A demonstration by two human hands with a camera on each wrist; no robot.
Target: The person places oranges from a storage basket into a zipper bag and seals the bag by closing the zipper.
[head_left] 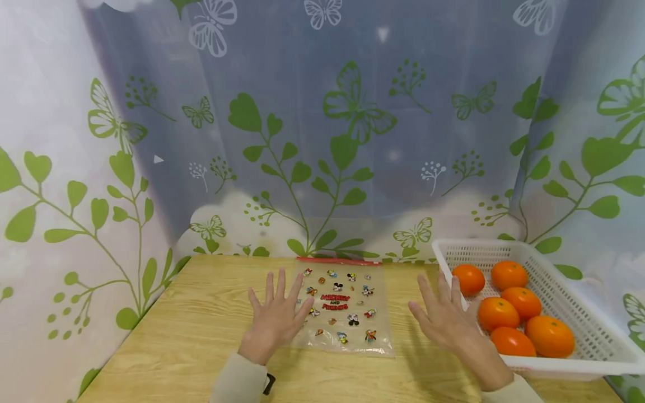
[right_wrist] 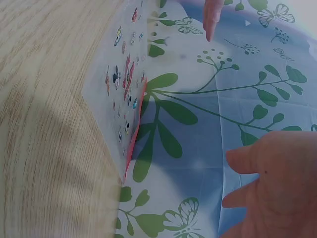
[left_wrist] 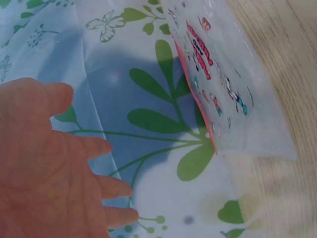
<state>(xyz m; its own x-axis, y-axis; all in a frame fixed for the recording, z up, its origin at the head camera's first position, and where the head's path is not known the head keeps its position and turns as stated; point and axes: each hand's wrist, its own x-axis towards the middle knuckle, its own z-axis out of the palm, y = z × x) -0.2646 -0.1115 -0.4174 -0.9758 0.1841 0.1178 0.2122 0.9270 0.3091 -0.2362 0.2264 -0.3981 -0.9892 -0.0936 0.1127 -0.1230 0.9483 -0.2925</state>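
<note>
A clear zip bag (head_left: 347,330) printed with cartoon figures and red lettering lies flat on the table, its red zip edge toward the back. My left hand (head_left: 276,322) hovers at the bag's left side with fingers spread, overlapping its edge in the head view. To the right of the bag, my right hand (head_left: 448,319) is held with fingers spread, close by a white basket (head_left: 589,296). Neither hand holds anything. Both palms show in part in the wrist views, and the bag (left_wrist: 233,89) appears there too.
Several oranges (head_left: 551,336) sit inside the basket on the right of the wooden table (head_left: 171,330). A patterned cloth (head_left: 312,112) with green leaves and butterflies hangs behind the table and at both sides.
</note>
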